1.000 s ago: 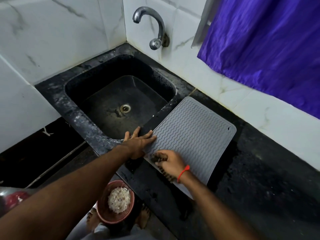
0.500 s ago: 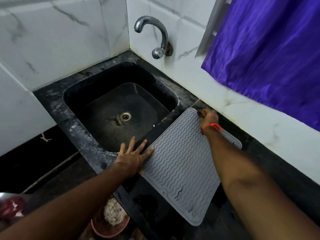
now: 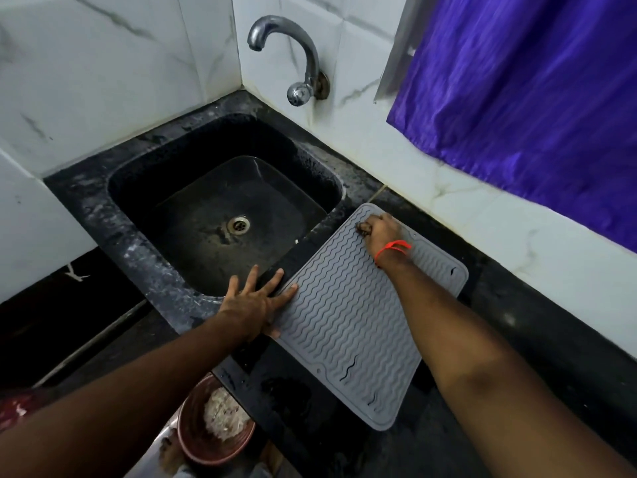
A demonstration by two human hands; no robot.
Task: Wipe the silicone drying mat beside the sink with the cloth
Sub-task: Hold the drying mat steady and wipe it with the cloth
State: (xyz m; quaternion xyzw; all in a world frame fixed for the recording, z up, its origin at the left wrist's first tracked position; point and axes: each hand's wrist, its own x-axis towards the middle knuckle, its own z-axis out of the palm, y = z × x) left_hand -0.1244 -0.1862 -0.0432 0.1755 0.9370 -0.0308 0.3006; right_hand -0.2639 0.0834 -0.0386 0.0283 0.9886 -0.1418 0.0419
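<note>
A grey silicone drying mat [image 3: 348, 326] with wavy ridges lies on the black counter, right of the sink [image 3: 220, 215]. My right hand [image 3: 381, 232] is closed around a small dark cloth [image 3: 362, 228] and presses it on the mat's far corner near the wall; only a bit of the cloth shows past my fingers. A red thread circles that wrist. My left hand [image 3: 256, 303] lies flat with fingers spread on the mat's left edge and the sink rim, holding the mat down.
A metal tap [image 3: 293, 53] juts from the tiled wall above the sink. A purple curtain [image 3: 537, 98] hangs at the right. Below the counter's front edge sits a reddish bowl [image 3: 213, 426] with pale contents. The wet black counter [image 3: 551, 357] extends right.
My right hand with the cloth swept from the mat's near left corner up to its far corner by the wall. My left hand stayed flat on the mat's left edge.
</note>
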